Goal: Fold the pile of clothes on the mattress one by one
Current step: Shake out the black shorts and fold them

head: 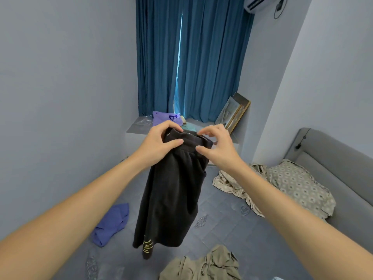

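Observation:
A black garment point(171, 199) with a yellow print near its lower hem hangs in the air above the grey-blue mattress point(228, 229). My left hand point(159, 144) pinches the left end of its waistband between thumb and fingers. My right hand point(218, 146) is at the right end of the waistband, fingertips curled onto its top edge and thumb in front of the cloth. On the mattress lie a folded blue garment point(111, 225) at the left and a crumpled olive garment point(207, 265) at the near edge.
A patterned beige sheet point(236, 184) and matching pillow point(300, 186) lie at the right by the grey headboard point(331, 156). Behind the mattress a window ledge point(139, 128) holds a purple bag point(165, 118) and leaning picture frames point(234, 112) before blue curtains point(191, 57).

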The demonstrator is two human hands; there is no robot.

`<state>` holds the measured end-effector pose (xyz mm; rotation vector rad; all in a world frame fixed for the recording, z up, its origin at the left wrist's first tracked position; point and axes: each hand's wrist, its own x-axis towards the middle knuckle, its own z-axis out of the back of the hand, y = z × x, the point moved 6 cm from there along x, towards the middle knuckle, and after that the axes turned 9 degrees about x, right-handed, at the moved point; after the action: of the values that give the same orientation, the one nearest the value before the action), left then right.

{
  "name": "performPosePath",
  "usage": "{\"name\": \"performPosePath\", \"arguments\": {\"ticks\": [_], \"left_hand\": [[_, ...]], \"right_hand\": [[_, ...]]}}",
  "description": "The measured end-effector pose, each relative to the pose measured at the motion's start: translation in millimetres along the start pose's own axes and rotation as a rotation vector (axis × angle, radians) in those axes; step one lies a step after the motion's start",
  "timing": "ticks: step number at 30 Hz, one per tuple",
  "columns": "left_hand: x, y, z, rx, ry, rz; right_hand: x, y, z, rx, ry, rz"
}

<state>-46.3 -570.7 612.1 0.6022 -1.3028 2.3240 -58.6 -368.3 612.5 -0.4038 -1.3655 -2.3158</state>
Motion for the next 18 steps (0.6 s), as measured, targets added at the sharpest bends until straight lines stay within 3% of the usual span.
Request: {"name": "performPosePath", "arguments": {"ticks": [4,9,14,18], "left_hand": [[7.7,-12.1,13.1,-0.037,0.075,-0.029],[18.5,-14.2,33.0,0.017,0.155,-0.008],[29.0,-13.3,57.6,0.025,0.144,0.005],[30.1,-14.2,64.0,0.043,0.16,0.014]], "right_hand": [[0.9,-23.5,1.6,-0.174,0.283,-0.131],[8.0,-15.7,20.0,-0.056,0.224,-0.177],[19.4,14.4,47.7,0.057,0.032,-0.038],[21.9,19.3,43.7,0.133,0.204,-0.211]]}}
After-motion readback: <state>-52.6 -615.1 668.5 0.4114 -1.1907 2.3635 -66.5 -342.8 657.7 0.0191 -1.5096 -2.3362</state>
